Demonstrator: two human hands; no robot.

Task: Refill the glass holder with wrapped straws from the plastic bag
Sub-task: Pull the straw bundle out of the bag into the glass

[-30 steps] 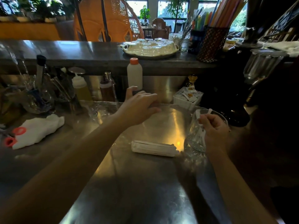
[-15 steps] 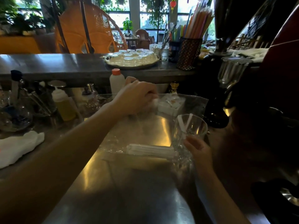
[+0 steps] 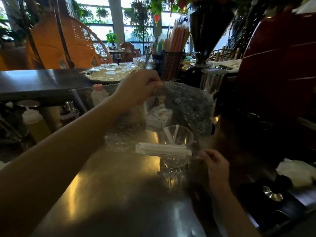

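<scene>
My left hand (image 3: 138,88) is raised above the steel counter and pinches the top edge of a clear plastic bag (image 3: 189,106), which hangs down in front of it. A white bundle of wrapped straws (image 3: 162,149) lies across the bottom of the bag, level and off the counter. Behind it stands the cut-glass holder (image 3: 177,139) with two wrapped straws leaning inside. My right hand (image 3: 212,159) is closed at the bag's lower right corner, next to the glass's base.
A squeeze bottle (image 3: 32,120) and small bottles stand at the left. On the raised bar sit a tray of upturned cups (image 3: 111,72) and a mesh cup of coloured straws (image 3: 172,65). A white sachet box (image 3: 159,117) is behind the glass. Dark machines crowd the right.
My left hand has lifted the bag's top edge higher, so the bag and its straw bundle now hang off the counter. My right hand stays low beside the glass.
</scene>
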